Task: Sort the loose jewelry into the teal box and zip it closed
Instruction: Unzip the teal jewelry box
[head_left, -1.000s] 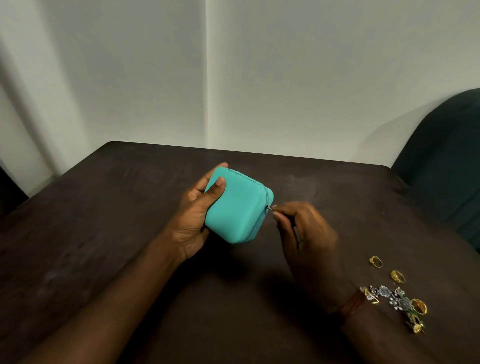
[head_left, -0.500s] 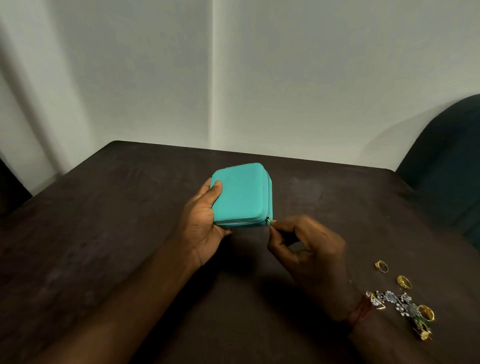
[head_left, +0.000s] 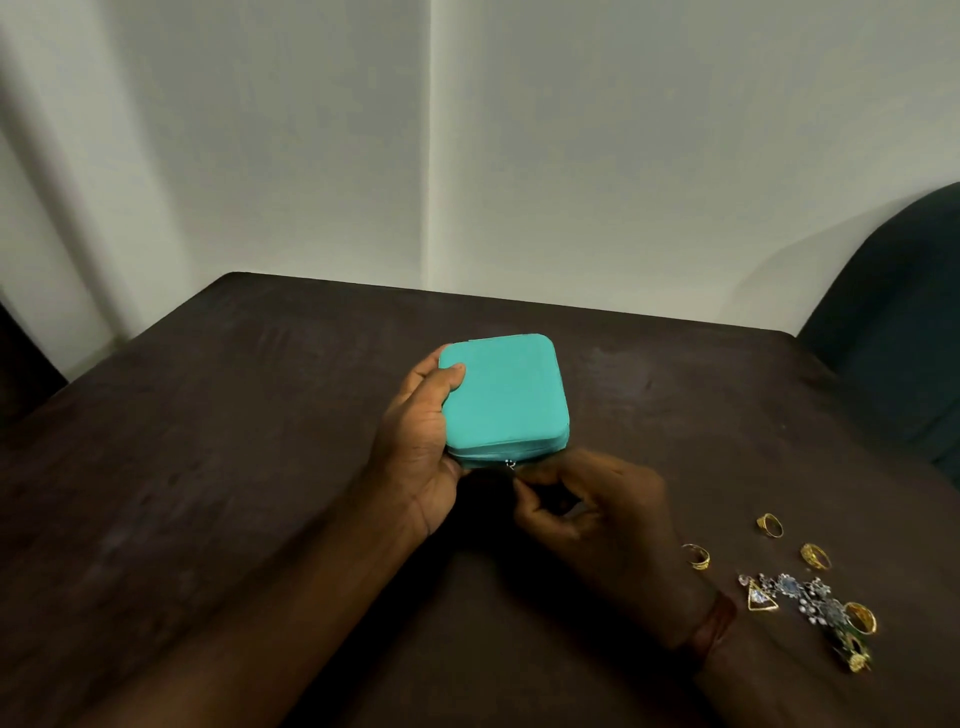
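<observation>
Nearest, at the right of the dark wooden table (head_left: 208, 493), the loose jewelry is seen: a silver-and-blue stone cluster (head_left: 802, 592), a gold triangle pendant (head_left: 762, 598) and four gold rings, of which one ring (head_left: 696, 556) lies just beside the right wrist. A reddish band (head_left: 719, 618) is worn on that wrist. Farther in, the small metal zipper pull (head_left: 510, 465) is pinched between curled thumb and fingertip of the right hand (head_left: 597, 514). The teal box (head_left: 506, 395) is gripped at its left side by the left hand (head_left: 415, 441), thumb laid on the lid. A square, round-cornered case with a matte lid is shown, lying flat at mid-table, lid down, the zipper seam running along its near edge. Beyond, a dark green chair (head_left: 893, 322) is set against pale walls.
</observation>
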